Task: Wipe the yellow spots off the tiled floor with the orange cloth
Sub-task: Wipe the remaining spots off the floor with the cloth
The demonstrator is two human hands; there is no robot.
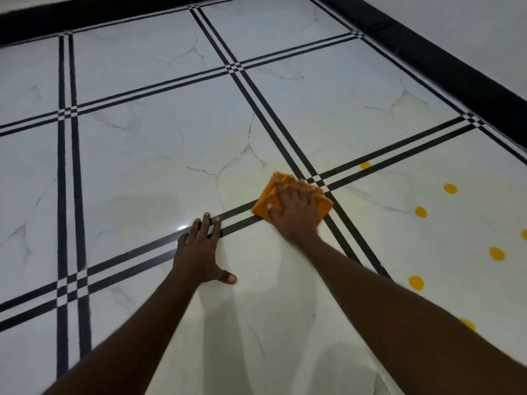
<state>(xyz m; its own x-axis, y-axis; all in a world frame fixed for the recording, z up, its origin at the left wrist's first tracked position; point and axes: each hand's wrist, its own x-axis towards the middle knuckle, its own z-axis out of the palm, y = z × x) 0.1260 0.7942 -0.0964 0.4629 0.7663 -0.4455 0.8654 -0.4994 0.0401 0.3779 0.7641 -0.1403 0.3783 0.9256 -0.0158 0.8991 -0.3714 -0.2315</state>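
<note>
You were mid-wipe: your right hand (296, 208) pressed flat, fingers spread and fairly straight, on the folded orange cloth (291, 199), a soft square pad lying on the glossy white marble-look tiled floor (159, 155), right at the crossing of two double black inlay strips (319, 181). The hand and cloth showed slight blur, so I judge a stroke was under way. Your left hand (199, 249) rested open on the floor just beside it, fingers straight and thumb splayed, holding nothing and apparently bracing you.

No yellow showed under or directly around the cloth, though the cloth could hide some. The round yellow spots (450, 188) lay to your right on the next tile, well apart from the cloth: one on a black strip (365, 165), several scattered down the tile (420, 212), and one partly hidden by your right forearm. So much of the job looked undone.

The next move probably called for sliding the cloth rightward across the strips onto that tile, keeping flat pressure. The floor looked smooth and reflective, so the cloth should have glided easily; the spots looked flat, opaque and sharp-edged.
</note>
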